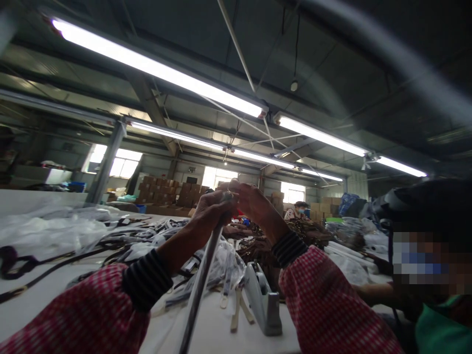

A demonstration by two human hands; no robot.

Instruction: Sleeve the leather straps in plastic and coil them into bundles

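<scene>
Tabletop (221,339), white and heavily strewn, spreads around a grey tape dispenser (264,302). Just left of the dispenser, pale flat strips (235,314) lie on the surface beside crumpled clear plastic; further left come a tangle of dark straps (114,241) and a broad drift of filmy plastic bags (47,226). A brown heap (254,250) rises directly behind the dispenser, with white rolls (354,255) to its right.

Above and left of the dispenser, the left hand (212,211) is closed round the upper end of a long grey strip (201,290), which slants down to the dispenser's left. The right hand (254,199), fingers bent, meets the left at that end; whether it grips anything I cannot tell.

Far beyond the dispenser, stacked cardboard boxes (158,191) stand below bright windows (123,160), and tube lights (158,69) cross the dark metal roof overhead. A co-worker in green (442,319) is close by on the dispenser's right.
</scene>
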